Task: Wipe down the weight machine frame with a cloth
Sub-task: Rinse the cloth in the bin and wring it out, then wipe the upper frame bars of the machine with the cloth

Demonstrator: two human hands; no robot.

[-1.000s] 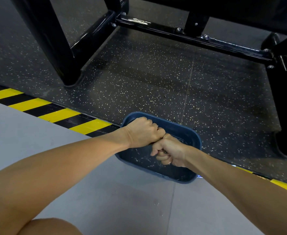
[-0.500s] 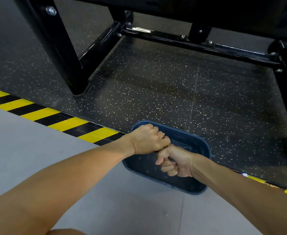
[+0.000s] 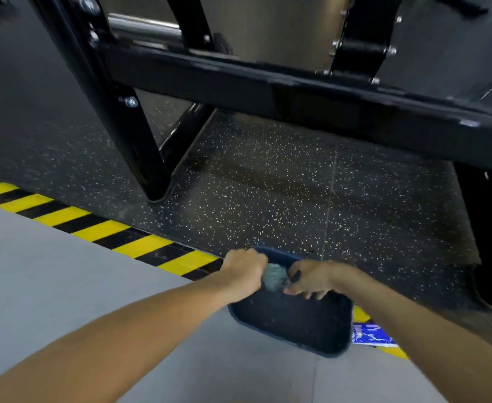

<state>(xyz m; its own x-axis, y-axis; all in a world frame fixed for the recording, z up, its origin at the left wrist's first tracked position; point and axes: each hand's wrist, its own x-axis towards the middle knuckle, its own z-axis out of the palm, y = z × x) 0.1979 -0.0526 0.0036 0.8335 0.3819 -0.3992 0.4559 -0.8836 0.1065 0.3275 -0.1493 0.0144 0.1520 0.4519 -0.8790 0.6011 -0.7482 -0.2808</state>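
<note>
Fists have parted, baring the cloth [image 3: 273, 276] between them | left hand [image 3: 244, 270] curls its fingers tight round one end; right hand [image 3: 311, 279] pinches the other, looser | held over the basin [image 3: 330, 353], presumably so wrung water drops below the fingers | frame [image 3: 268, 91] well beyond the fingertips, untouched

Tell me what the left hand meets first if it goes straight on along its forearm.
Probably the right hand, at the far end of the cloth the left hand grips over the blue tub; depth is unclear.
</note>
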